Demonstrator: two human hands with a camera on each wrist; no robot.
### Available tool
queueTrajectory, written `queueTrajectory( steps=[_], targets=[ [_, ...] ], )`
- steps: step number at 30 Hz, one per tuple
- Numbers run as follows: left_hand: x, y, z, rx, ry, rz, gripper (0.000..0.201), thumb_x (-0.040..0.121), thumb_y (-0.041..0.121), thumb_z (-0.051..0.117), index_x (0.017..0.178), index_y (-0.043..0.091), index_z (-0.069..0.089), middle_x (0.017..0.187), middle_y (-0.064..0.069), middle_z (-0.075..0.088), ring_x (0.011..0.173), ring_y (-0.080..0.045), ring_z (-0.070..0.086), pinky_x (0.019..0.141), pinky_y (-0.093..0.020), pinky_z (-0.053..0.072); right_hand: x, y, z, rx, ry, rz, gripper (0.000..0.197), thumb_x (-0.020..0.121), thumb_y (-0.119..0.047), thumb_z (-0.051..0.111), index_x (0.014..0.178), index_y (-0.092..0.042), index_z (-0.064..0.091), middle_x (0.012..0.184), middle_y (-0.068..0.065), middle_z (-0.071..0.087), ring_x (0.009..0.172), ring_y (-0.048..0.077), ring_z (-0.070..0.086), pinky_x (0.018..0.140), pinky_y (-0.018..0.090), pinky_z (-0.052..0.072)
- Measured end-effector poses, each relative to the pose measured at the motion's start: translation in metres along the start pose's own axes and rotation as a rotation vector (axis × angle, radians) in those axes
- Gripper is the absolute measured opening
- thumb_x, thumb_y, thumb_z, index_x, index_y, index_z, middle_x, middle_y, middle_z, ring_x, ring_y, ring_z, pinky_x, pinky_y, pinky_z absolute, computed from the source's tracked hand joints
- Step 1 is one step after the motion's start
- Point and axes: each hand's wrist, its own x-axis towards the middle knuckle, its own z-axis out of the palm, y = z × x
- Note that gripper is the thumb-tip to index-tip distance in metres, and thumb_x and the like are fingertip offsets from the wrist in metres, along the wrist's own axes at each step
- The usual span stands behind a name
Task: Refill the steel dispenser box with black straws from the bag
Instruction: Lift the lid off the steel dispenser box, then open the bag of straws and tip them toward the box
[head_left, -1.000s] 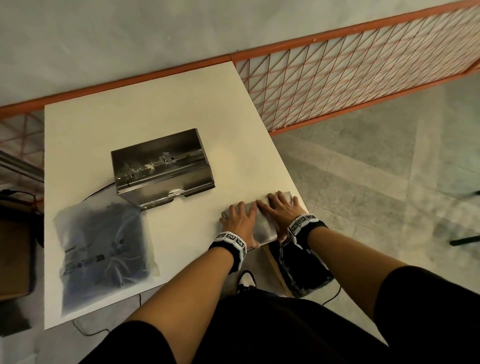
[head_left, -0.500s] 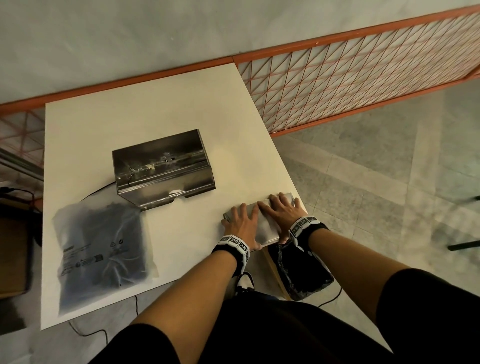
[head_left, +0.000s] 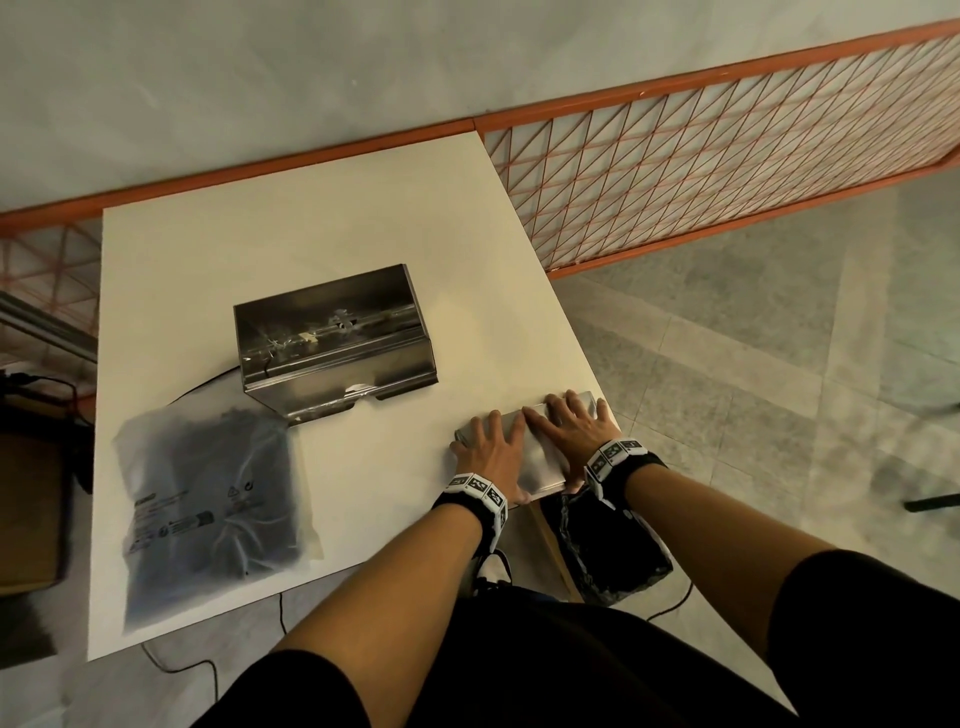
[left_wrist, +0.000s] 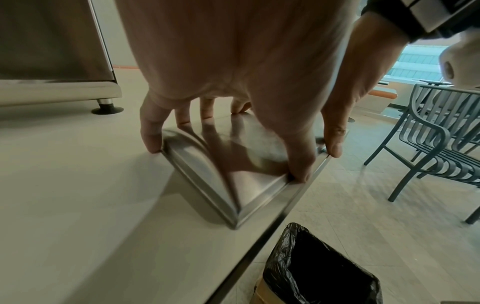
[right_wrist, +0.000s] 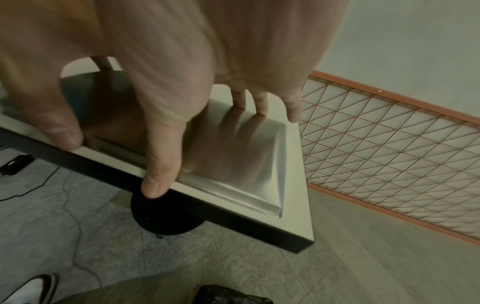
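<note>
The steel dispenser box (head_left: 332, 338) stands open-topped in the middle of the white table (head_left: 260, 234). Its flat steel lid (head_left: 540, 457) lies at the table's near right corner. My left hand (head_left: 491, 452) and right hand (head_left: 571, 431) rest on the lid side by side, fingers spread and fairly straight. In the left wrist view the lid (left_wrist: 249, 185) lies flat, with my thumb at its near rim and my little finger at its left edge. In the right wrist view my thumb hangs past the table's edge beside the lid (right_wrist: 233, 164). The frosted bag of black straws (head_left: 208, 509) lies near left, untouched.
A bin with a black liner (head_left: 608, 551) stands on the floor just under the near right corner. An orange mesh fence (head_left: 701, 171) runs behind the table. A brown box (head_left: 26, 509) sits on the left. A grey chair (left_wrist: 441, 133) stands to the right.
</note>
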Motion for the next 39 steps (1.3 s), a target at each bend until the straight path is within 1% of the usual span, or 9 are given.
queueTrajectory(
  steps=[5,7,12,19,25,27,30,34,39],
  targets=[
    [-0.006,-0.011,-0.010,-0.055,-0.031,0.010,0.128,0.067,0.066,0.084,0.160,0.029,0.006,0.163,-0.014,0.013,0.151,-0.040,0.015,0.110,-0.071,0.030,-0.003,-0.013,-0.012,0.062,-0.026,0.018,0.138,0.059,-0.045,0.090,0.155,-0.030,-0.008,0.161,0.018,0.003,0.148,0.044,0.003,0.110,0.073,0.017],
    [-0.015,-0.023,-0.020,-0.126,-0.025,0.020,0.111,0.077,0.066,0.077,0.161,0.028,0.014,0.165,-0.013,0.015,0.153,-0.038,0.015,0.115,-0.068,0.025,-0.003,-0.025,-0.023,0.113,-0.046,0.014,0.127,0.067,-0.046,0.085,0.156,-0.024,-0.002,0.162,0.017,0.001,0.149,0.043,0.001,0.111,0.071,0.014],
    [-0.056,-0.094,-0.036,-0.410,0.106,-0.061,0.043,0.101,0.040,0.056,0.139,0.020,0.051,0.135,-0.005,0.057,0.125,-0.028,0.055,0.102,-0.043,0.048,0.014,-0.081,-0.061,0.328,0.003,-0.100,0.055,0.091,-0.045,0.059,0.137,-0.018,0.046,0.136,0.010,0.044,0.130,0.034,0.046,0.105,0.047,0.041],
    [-0.126,-0.227,-0.022,-0.761,0.273,-0.466,0.026,0.099,0.017,0.062,0.124,0.015,0.065,0.105,-0.003,0.073,0.099,-0.023,0.068,0.090,-0.036,0.055,0.054,-0.195,-0.099,0.652,-0.150,-0.207,0.045,0.091,-0.046,0.062,0.130,-0.022,0.060,0.132,0.002,0.061,0.122,0.024,0.054,0.098,0.028,0.041],
    [-0.164,-0.318,-0.013,-0.808,0.408,-0.668,0.035,0.094,0.012,0.067,0.129,0.011,0.063,0.124,-0.012,0.063,0.116,-0.035,0.060,0.100,-0.042,0.050,0.089,-0.277,-0.104,0.917,-0.236,-0.077,0.034,0.084,-0.043,0.072,0.109,-0.021,0.063,0.110,0.007,0.063,0.093,0.021,0.055,0.090,0.038,0.050],
    [-0.172,-0.340,-0.012,-0.762,0.422,-0.750,0.049,0.092,0.019,0.071,0.138,0.011,0.056,0.136,-0.018,0.052,0.126,-0.039,0.050,0.108,-0.046,0.044,0.101,-0.294,-0.100,0.963,-0.229,-0.027,0.048,0.083,-0.044,0.072,0.121,-0.017,0.061,0.108,0.006,0.060,0.095,0.022,0.056,0.089,0.039,0.051],
    [-0.181,-0.369,-0.008,-0.774,0.388,-0.851,0.069,0.092,0.034,0.073,0.149,0.010,0.043,0.146,-0.023,0.041,0.137,-0.042,0.038,0.112,-0.051,0.039,0.112,-0.320,-0.106,0.981,-0.196,0.054,0.068,0.085,-0.045,0.069,0.139,-0.010,0.048,0.128,0.013,0.061,0.114,0.032,0.061,0.096,0.044,0.052],
    [-0.178,-0.392,0.007,-0.834,0.278,-0.891,0.094,0.092,0.051,0.071,0.159,0.007,0.022,0.158,-0.027,0.027,0.147,-0.046,0.026,0.116,-0.055,0.031,0.121,-0.343,-0.113,1.028,-0.152,0.115,0.065,0.084,-0.045,0.069,0.132,-0.005,0.052,0.125,0.018,0.062,0.108,0.037,0.063,0.090,0.049,0.055],
    [-0.174,-0.403,0.029,-0.924,0.188,-0.886,0.107,0.085,0.061,0.074,0.159,0.007,0.018,0.152,-0.029,0.035,0.142,-0.048,0.034,0.117,-0.054,0.035,0.125,-0.369,-0.128,1.013,-0.106,0.128,0.059,0.081,-0.048,0.070,0.119,-0.005,0.061,0.114,0.016,0.068,0.099,0.036,0.066,0.072,0.033,0.052]
  ],
)
